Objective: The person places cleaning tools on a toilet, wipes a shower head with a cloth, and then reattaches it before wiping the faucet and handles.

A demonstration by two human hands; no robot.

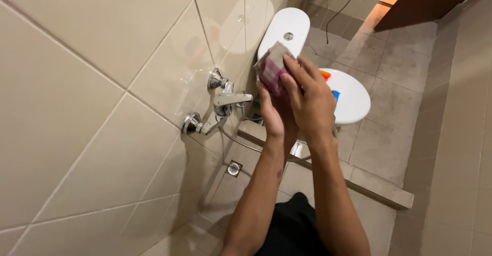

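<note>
Both my hands are raised in front of me, closed around a folded checked cloth (271,67) in pink, purple and grey. My right hand (307,100) wraps over the cloth from the right and on top. My left hand (271,115) holds it from below, largely hidden behind the right one. The cloth sits just right of a chrome wall mixer tap (221,101) and does not touch it. A white toilet with closed lid (351,97) and cistern (284,30) lies beyond the hands.
Beige glossy wall tiles (87,97) fill the left side. A round floor drain (234,168) sits below the tap. A low tiled kerb (379,187) crosses the floor. A thin hose runs from the tap. A dark door (425,0) stands at top right.
</note>
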